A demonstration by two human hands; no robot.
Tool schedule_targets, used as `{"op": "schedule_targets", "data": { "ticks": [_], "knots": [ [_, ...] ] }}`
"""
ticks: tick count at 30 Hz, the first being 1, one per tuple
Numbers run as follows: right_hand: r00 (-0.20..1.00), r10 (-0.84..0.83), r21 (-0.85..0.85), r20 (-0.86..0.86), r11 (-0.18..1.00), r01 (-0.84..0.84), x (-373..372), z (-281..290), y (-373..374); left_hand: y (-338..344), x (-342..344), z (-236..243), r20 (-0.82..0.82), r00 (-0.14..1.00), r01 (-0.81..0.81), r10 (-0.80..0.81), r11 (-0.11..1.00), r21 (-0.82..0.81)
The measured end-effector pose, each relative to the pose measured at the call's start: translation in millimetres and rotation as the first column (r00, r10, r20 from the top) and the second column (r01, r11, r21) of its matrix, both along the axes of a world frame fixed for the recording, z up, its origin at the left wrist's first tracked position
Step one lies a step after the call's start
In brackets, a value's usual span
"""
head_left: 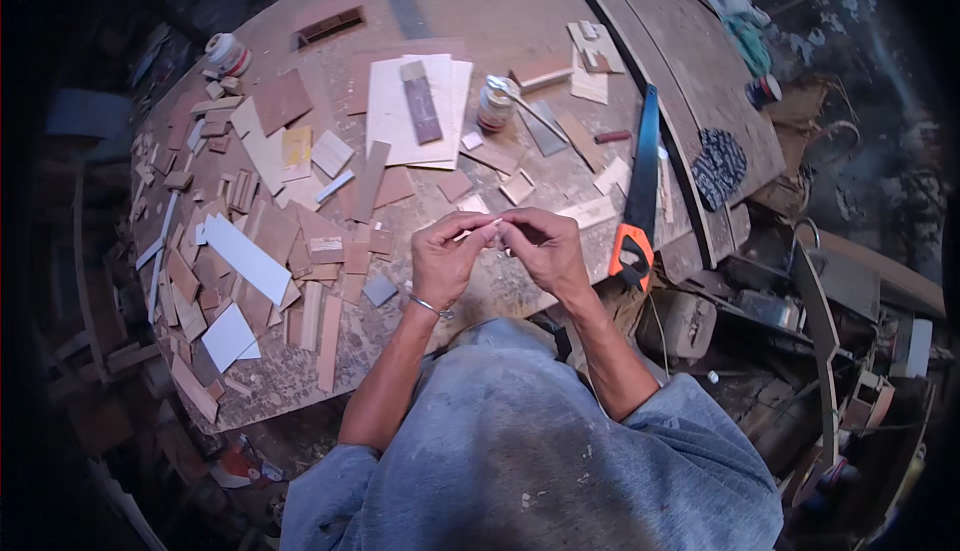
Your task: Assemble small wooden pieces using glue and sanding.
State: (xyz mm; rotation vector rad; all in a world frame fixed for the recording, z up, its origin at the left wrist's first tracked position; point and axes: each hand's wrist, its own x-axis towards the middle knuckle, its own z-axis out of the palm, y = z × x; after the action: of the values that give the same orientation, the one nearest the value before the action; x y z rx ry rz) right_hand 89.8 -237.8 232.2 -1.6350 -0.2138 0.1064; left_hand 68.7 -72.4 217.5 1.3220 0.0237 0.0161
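Both hands meet fingertip to fingertip above the near edge of the workbench. My left hand, with a metal bracelet at its wrist, is closed in a pinch. My right hand pinches from the other side. Between the fingertips shows a tiny pale thing, too small to name. Just beyond the hands lies a small open wooden frame. To the right is a pale wood strip. Farther off stands a glue jar with a brush laid across its top.
Wood offcuts and white panels litter the bench's left side. A sanding block rests on pale boards. At right lies a handsaw with an orange handle, beside a patterned cloth. A white jar stands far left.
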Motion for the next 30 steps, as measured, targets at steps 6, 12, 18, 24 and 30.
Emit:
{"op": "schedule_targets", "data": {
  "ticks": [6, 12, 18, 24, 30],
  "knots": [
    [0.991, 0.103, -0.307, 0.085, 0.949, -0.073, -25.8, -5.6, -53.2, -29.9, -28.0, -5.2, -0.134, 0.988, 0.100, -0.080, 0.983, 0.155],
    [0.985, 0.128, -0.347, 0.115, 0.934, -0.081, -34.0, -24.9, -84.6, -59.3, -35.1, -25.2, -0.177, 0.972, 0.200, -0.156, 0.943, 0.268],
    [0.991, 0.094, -0.188, -0.100, 0.976, -0.111, -19.8, -31.9, -115.1, -95.2, -23.4, -18.8, -0.370, 0.927, 0.107, -0.059, 0.988, 0.110],
    [0.949, 0.124, -0.128, -0.291, 0.978, -0.167, -8.2, -22.6, -138.2, -122.7, -25.0, -20.1, -0.335, 0.942, 0.069, -0.017, 0.987, 0.145],
    [0.983, 0.171, -0.261, -0.064, 0.948, -0.181, -7.2, -30.0, -162.1, -153.7, -30.7, -33.5, -0.262, 0.964, 0.010, 0.041, 0.982, 0.191]
  ]
}}
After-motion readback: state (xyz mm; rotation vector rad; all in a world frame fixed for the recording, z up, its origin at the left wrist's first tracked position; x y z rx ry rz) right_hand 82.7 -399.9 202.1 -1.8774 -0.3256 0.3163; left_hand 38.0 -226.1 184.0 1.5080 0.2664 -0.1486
